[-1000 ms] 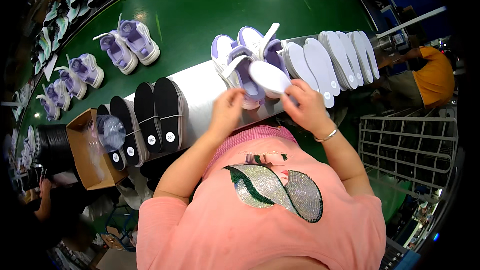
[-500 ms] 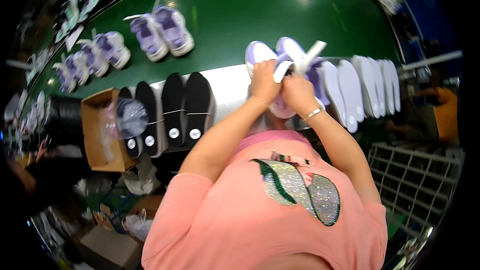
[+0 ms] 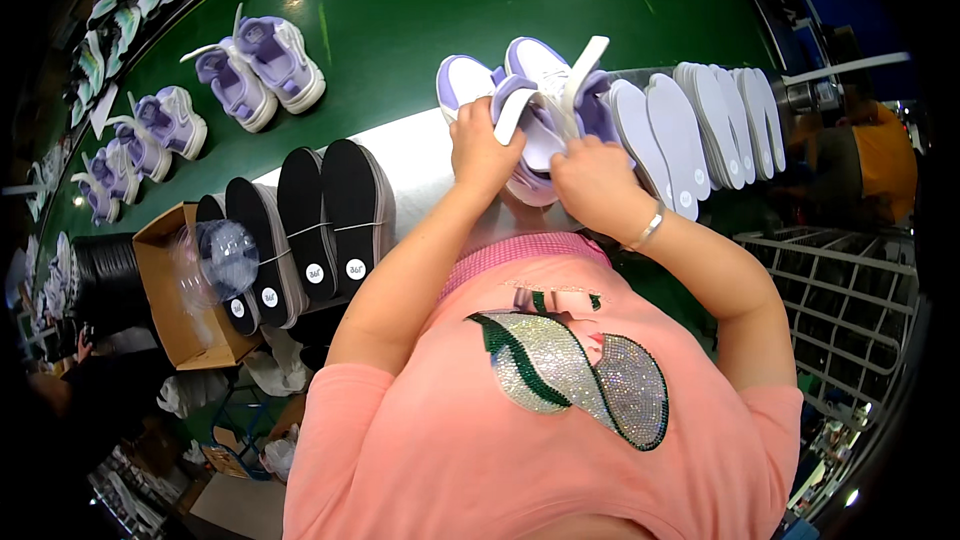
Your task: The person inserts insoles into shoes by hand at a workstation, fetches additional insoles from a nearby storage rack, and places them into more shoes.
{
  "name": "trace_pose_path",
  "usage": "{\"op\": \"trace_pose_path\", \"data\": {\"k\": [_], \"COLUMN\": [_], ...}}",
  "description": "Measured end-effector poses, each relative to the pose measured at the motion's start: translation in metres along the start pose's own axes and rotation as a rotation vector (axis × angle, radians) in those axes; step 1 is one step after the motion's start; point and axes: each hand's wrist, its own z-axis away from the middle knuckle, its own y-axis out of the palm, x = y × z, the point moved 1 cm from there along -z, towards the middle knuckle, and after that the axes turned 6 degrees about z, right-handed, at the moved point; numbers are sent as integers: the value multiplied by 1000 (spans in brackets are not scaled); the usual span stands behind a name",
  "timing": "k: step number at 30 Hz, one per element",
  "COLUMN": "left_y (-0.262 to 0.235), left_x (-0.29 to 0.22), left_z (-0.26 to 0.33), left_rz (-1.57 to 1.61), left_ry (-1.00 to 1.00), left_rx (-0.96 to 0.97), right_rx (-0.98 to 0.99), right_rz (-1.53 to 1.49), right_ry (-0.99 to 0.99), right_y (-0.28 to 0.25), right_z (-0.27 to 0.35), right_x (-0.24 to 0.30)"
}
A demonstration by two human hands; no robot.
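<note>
A white and lavender sneaker [image 3: 532, 185] stands in front of me on the metal ledge, toe away, its strap lifted and its pale inside showing. My left hand [image 3: 485, 152] wraps round its left side, fingers closed at the collar. Curled at the right rim of the opening, my right hand [image 3: 598, 185] grips the same sneaker; its fingertips are partly hidden. Close on the right stands the matching sneaker [image 3: 545, 62], its white strap sticking up. Pale lavender insoles [image 3: 672, 130] lie in a row just right of my right hand.
Black insoles [image 3: 352, 205], banded in stacks, lie on the ledge [image 3: 420, 155] to my left, beside a cardboard box [image 3: 180, 325] with clear plastic. More sneakers [image 3: 275, 65] stand on the green belt [image 3: 420, 10]. A wire rack [image 3: 840, 285] is at right, with a person in orange [image 3: 885, 175] beyond.
My right hand has drawn back from over the sneaker's opening to its right rim, so the pale inside shows. My left hand keeps its hold. The whole view has shifted slightly.
</note>
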Motion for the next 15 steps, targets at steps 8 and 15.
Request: {"op": "trace_pose_path", "data": {"k": [8,15], "left_y": [4,6], "left_x": [13,22], "left_z": [-3,-3], "left_rz": [161,355], "left_ry": [77,3], "left_rx": [-10,55], "right_rx": [-75,288], "right_rz": [-62,-240], "right_ry": [-155,-45], "right_y": [42,61], "right_z": [-39,-69], "right_x": [4,6]}}
